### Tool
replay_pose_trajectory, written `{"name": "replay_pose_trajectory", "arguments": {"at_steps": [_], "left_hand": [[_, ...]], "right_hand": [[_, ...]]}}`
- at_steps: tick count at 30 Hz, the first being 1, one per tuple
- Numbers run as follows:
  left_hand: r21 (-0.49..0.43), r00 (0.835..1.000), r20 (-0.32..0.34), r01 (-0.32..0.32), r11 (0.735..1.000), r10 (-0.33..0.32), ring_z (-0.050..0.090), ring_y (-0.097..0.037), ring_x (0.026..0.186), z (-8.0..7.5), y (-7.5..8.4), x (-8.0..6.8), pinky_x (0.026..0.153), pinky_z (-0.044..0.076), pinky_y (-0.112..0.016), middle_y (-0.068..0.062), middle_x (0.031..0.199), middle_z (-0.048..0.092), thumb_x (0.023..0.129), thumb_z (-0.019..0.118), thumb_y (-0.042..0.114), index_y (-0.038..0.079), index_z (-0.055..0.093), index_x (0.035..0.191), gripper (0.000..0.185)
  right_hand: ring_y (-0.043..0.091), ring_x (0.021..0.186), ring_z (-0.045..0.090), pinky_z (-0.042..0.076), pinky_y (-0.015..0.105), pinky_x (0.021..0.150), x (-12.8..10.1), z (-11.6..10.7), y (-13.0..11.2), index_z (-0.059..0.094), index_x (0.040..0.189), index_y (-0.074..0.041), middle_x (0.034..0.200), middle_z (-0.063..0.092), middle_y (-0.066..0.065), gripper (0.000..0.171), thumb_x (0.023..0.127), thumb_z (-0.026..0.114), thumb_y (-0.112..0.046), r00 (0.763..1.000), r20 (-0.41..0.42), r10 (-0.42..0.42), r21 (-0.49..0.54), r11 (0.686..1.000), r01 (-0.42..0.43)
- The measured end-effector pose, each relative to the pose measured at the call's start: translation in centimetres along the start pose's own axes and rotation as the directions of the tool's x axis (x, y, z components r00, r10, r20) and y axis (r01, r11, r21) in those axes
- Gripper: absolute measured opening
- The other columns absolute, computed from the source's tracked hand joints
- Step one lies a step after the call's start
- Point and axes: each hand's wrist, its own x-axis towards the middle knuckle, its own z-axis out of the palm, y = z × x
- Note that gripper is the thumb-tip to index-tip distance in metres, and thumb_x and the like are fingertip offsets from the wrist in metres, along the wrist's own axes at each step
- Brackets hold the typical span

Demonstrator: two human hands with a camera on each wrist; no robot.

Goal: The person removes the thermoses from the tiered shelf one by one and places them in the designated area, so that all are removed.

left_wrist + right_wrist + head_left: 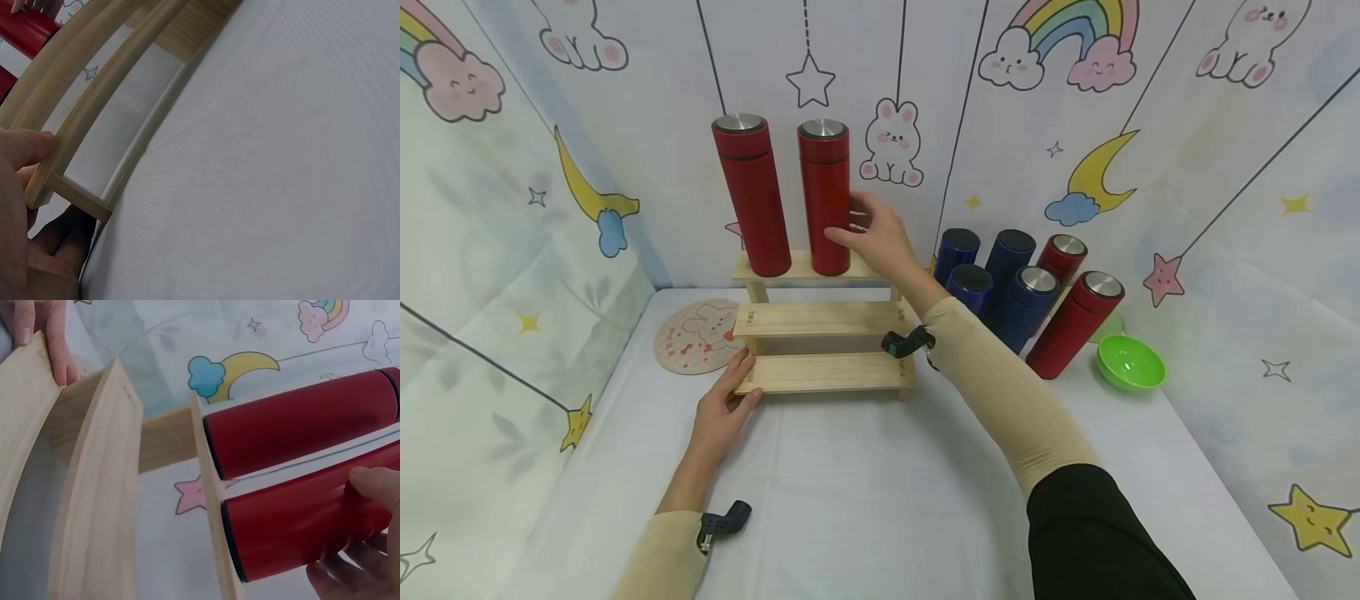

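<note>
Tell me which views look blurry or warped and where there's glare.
Head view: sharp, evenly lit, soft glare on the steel cap of the red flask the right hand grips. Left wrist view: the left hand is a close blur, the wooden rack bows. Right wrist view: rack boards curve, fingers soft.

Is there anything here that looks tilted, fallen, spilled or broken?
Nothing stands out. Both red flasks stand upright on the top step of the wooden rack. The right hand grips one; the left hand holds the rack's corner.
</note>
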Motion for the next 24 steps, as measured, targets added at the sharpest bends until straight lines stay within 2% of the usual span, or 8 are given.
{"name": "replay_pose_trajectory", "arguments": {"at_steps": [8,13,24], "left_hand": [[-0.003,1.000,0.004,0.003,1.000,-0.003,0.035,-0.034,0.157,-0.05,0.16,-0.08,0.101,0.039,-0.003,-0.009,0.176,0.031,0.108,0.070,0.015,0.008,0.049,0.164,0.060],[-0.018,1.000,0.004,0.000,1.000,0.000,0.035,-0.034,0.157,-0.04,-0.01,-0.09,0.102,0.039,-0.004,-0.005,0.176,0.031,0.108,0.071,0.015,0.008,0.050,0.163,0.060],[-0.043,1.000,0.003,-0.017,0.999,0.017,0.037,-0.036,0.156,-0.18,0.04,-0.02,0.101,0.041,-0.005,-0.007,0.176,0.032,0.107,0.071,0.011,0.006,0.050,0.162,0.059]], "right_hand": [[0.021,0.130,0.065,0.057,0.034,0.105,0.55,-0.08,0.51,0.057,0.155,-0.014,0.146,0.065,0.003,0.067,0.096,0.087,-0.026,1.000,0.024,0.006,0.019,1.000,-0.007],[0.024,0.132,0.064,0.056,0.035,0.106,0.67,-0.29,0.65,0.058,0.154,-0.014,0.146,0.065,0.003,0.067,0.095,0.088,-0.026,0.999,0.032,0.014,0.042,0.999,-0.015],[0.022,0.129,0.065,0.056,0.034,0.106,0.14,-0.20,0.45,0.062,0.151,-0.018,0.142,0.068,0.000,0.067,0.092,0.091,-0.030,0.999,-0.024,0.024,0.017,1.000,-0.024]]}}
